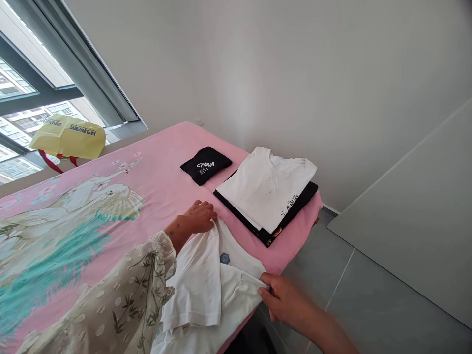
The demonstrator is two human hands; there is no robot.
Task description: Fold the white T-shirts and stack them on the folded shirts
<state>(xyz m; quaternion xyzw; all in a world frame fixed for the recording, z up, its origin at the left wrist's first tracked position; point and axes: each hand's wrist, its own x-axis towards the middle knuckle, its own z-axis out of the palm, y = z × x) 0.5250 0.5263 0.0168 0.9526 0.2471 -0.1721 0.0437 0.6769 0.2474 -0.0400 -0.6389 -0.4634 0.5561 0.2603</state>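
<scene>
A white T-shirt [236, 290] lies partly folded at the near edge of the bed, a small dark blue emblem inside its neck. My left hand [199, 216] pinches its far edge near the collar, fingers closed on the cloth. At the right side of the shirt, my right hand [278, 297] grips the fabric between thumb and fingers. One sleeve is laid over toward the left, and the lower part runs out of view. Just beyond my hands, a folded white T-shirt [265, 187] with dark lettering rests on folded black clothing [309, 191].
A small folded black garment [206, 164] marked "CHINA" lies further back on the pink bedsheet [158, 167]. By the window sits a yellow bag [70, 137] with red handles. Walls stand behind the bed, and grey floor tiles [368, 295] show at right.
</scene>
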